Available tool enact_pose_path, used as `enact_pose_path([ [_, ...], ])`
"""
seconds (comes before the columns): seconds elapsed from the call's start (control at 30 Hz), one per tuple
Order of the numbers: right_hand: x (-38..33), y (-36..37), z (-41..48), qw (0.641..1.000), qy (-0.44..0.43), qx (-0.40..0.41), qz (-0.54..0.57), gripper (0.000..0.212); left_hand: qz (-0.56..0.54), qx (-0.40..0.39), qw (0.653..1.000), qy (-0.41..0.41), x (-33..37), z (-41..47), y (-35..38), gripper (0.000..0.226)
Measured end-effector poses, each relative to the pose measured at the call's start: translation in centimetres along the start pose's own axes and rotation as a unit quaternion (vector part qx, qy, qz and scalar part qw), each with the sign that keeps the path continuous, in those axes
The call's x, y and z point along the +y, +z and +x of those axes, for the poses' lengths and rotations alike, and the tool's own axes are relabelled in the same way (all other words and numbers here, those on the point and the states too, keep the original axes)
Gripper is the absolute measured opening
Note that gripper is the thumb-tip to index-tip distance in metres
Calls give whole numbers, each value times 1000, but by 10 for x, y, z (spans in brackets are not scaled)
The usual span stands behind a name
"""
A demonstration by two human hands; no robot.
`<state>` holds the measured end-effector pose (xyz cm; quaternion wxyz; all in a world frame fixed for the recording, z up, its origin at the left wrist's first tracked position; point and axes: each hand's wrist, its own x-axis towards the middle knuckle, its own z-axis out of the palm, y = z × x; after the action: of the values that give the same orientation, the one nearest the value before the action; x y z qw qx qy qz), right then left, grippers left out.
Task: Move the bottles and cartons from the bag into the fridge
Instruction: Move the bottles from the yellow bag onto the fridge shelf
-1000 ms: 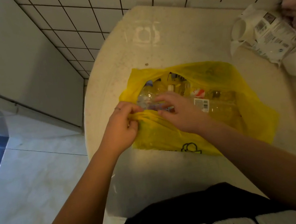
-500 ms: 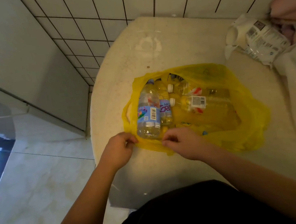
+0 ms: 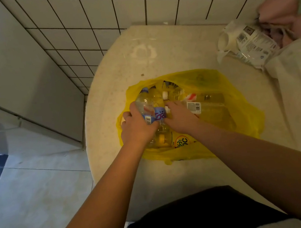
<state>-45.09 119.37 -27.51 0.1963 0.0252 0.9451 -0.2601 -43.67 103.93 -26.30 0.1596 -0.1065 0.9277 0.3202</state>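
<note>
**A:** What is on the left?

**B:** One pale floor [image 3: 32, 196], and a tiled wall [image 3: 94, 16] behind it. Then comes one round cream worktop [image 3: 121, 70].

**A:** And on the worktop?

**B:** One yellow bag [image 3: 242, 121] lies open in the middle, with the bottles [image 3: 208, 106] inside it. I count at least five, though the hands hide part of the pile.

**A:** What are the two hands doing?

**B:** Both are in the bag. The left hand [image 3: 138, 127] has its fingers [image 3: 133, 107] wrapped round one clear bottle with a blue label [image 3: 144, 103], at the bag's left side. A second blue label [image 3: 160, 115] sits just beside it, between the hands. The right hand [image 3: 181, 118] reaches down among the bottles with its fingers bent. I cannot tell whether they hold anything.

**A:** Anything nearer?

**B:** One bottle with a yellow label [image 3: 180, 141] lies below the wrists.

**A:** And further right?

**B:** One big clear bottle [image 3: 252, 47] lies on its side, well apart from the bag. One white cloth [image 3: 300, 94] and one pink cloth [image 3: 280, 4] are at the edge.
</note>
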Motion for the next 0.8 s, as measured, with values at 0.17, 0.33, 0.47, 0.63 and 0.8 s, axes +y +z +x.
enact_pose_path([
  [0.17, -19, 1, 25, 998, 66, -6, -9, 56, -108, -24, 994, -18, -13, 7, -7, 102],
  [0.33, -27, 14, 38, 994, 91, -9, 56, 75, -214, -34, 976, -19, -27, 5, -21, 96],
  [0.47, -29, 25, 43, 986, 106, -23, 130, 113, -284, -75, 955, -45, -43, 3, -29, 63],
  [0.63, -28, 31, 47, 976, 126, -15, 178, 118, -383, -114, 911, -101, -64, -2, -37, 46],
  [0.8, -26, 19, 37, 953, 119, 23, 279, 98, -438, -133, 882, -113, -71, -12, -38, 46],
])
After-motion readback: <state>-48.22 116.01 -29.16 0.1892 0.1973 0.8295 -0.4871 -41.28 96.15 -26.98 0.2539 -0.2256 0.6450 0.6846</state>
